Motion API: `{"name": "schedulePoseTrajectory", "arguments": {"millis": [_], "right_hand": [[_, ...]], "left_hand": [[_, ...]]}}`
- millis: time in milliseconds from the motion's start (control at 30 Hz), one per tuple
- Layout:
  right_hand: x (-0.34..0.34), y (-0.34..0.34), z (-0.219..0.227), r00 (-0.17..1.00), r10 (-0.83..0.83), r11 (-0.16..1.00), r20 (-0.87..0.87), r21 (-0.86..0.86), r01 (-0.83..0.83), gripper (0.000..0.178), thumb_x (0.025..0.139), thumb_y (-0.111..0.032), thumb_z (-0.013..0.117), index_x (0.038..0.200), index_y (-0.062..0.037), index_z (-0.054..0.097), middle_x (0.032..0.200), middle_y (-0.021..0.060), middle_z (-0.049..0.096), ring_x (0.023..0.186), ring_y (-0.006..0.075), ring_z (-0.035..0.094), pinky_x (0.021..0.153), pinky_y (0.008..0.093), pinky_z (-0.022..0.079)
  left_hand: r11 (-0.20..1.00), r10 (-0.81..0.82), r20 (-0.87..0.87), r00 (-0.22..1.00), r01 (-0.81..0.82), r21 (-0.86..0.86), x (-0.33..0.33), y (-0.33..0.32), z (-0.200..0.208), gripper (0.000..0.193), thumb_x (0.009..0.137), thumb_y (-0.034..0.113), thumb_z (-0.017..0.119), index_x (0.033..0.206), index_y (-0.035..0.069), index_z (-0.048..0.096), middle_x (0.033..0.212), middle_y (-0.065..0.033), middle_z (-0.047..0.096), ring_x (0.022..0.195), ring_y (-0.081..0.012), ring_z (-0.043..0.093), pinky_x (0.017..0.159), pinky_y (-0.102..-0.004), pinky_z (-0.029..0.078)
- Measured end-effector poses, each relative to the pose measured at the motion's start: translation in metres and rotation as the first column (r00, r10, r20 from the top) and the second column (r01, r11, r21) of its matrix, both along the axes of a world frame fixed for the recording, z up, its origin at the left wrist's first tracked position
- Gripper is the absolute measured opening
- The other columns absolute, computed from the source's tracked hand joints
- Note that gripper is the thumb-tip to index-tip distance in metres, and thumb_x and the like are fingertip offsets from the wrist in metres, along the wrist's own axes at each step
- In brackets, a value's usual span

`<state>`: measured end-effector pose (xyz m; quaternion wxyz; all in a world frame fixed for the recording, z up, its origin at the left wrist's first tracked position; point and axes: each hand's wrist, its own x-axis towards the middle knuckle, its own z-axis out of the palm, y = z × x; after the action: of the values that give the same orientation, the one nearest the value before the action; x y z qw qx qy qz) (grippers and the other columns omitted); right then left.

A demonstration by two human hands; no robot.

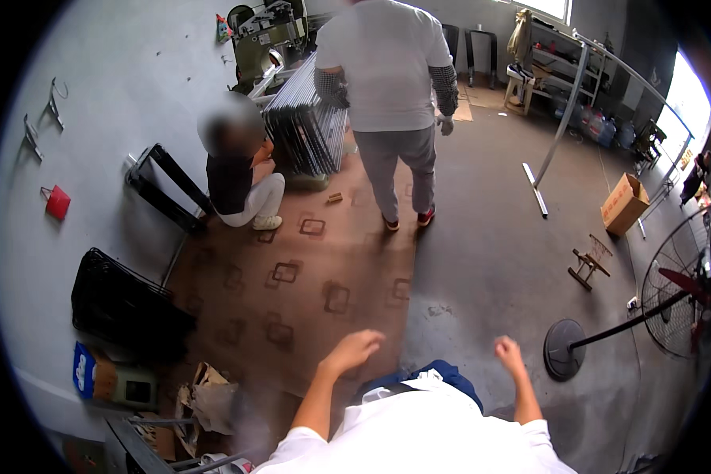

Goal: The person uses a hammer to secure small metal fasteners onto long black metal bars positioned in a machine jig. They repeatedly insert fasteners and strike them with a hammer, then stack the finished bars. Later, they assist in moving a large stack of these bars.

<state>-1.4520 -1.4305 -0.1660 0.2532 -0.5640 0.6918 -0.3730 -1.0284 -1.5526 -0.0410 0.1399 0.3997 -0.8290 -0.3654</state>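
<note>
My left hand (pixel 355 350) is raised over the patterned brown carpet (pixel 308 276), its fingers loosely curled and slightly blurred, with no object visible in it. My right hand (pixel 509 352) hangs above the grey floor (pixel 474 268) on the other side of my body. Its fingers are folded into a loose fist, and nothing sticks out of it. Neither hand touches anything. Closest to the right hand is the round black base (pixel 565 350) of a standing fan, a little way off.
Ahead, a person in a white shirt (pixel 391 71) stands with their back to me; another person (pixel 241 170) squats beside stacked metal frames (pixel 308 126). Black frames (pixel 118 304) lean on the left wall. A cardboard box (pixel 624 204), small wooden stool (pixel 590 261) and metal rack (pixel 565 118) stand right.
</note>
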Motion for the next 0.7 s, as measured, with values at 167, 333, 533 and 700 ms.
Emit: {"name": "schedulePoseTrajectory", "arguments": {"millis": [167, 333, 533, 700], "right_hand": [[0.018, 0.109, -0.154, 0.905, -0.273, 0.923, 0.327, 0.353, 0.151, 0.014, 0.078, -0.007, 0.049, 0.074, 0.0001, 0.061, 0.059, 0.0071, 0.058, 0.049, 0.0166, 0.055, 0.046, 0.0292, 0.045], [0.012, 0.027, -0.175, 0.905, -0.385, 0.574, 0.182, 0.815, 0.081, 0.014, 0.077, -0.009, 0.048, 0.071, -0.0013, 0.057, 0.056, 0.0072, 0.054, 0.047, 0.0181, 0.053, 0.043, 0.0314, 0.043], [-0.076, -0.245, -0.21, 0.935, 0.353, 0.346, 0.04, 0.922, -0.171, 0.014, 0.077, -0.011, 0.047, 0.066, -0.003, 0.053, 0.053, 0.0072, 0.049, 0.044, 0.0199, 0.049, 0.041, 0.034, 0.039], [-0.044, -0.566, -0.171, 0.954, 0.228, 0.827, -0.197, 0.556, -0.082, 0.013, 0.076, -0.012, 0.049, 0.066, -0.0033, 0.052, 0.057, 0.0081, 0.05, 0.048, 0.0193, 0.05, 0.042, 0.0335, 0.04]], "left_hand": [[0.877, 0.399, -0.036, 0.916, -0.37, 0.308, 0.029, -0.053, -0.005, 0.02, 0.083, 0.008, 0.053, 0.102, 0.004, 0.06, 0.099, -0.0114, 0.063, 0.093, -0.022, 0.06, 0.078, -0.0298, 0.046], [0.88, 0.475, -0.131, 0.87, -0.47, 0.064, 0.004, -0.188, 0.023, 0.021, 0.085, 0.013, 0.05, 0.102, 0.004, 0.059, 0.101, -0.0133, 0.061, 0.096, -0.0294, 0.057, 0.081, -0.0347, 0.045], [0.94, 0.322, -0.198, 0.926, -0.337, -0.048, -0.058, -0.313, 0.067, 0.02, 0.085, 0.011, 0.051, 0.103, 0.003, 0.058, 0.1, -0.0126, 0.06, 0.092, -0.0298, 0.058, 0.079, -0.0331, 0.045], [0.898, 0.407, -0.206, 0.89, -0.431, -0.092, -0.037, -0.368, 0.074, 0.022, 0.085, 0.011, 0.052, 0.105, 0.003, 0.057, 0.1, -0.0129, 0.06, 0.093, -0.029, 0.057, 0.079, -0.032, 0.045]]}}
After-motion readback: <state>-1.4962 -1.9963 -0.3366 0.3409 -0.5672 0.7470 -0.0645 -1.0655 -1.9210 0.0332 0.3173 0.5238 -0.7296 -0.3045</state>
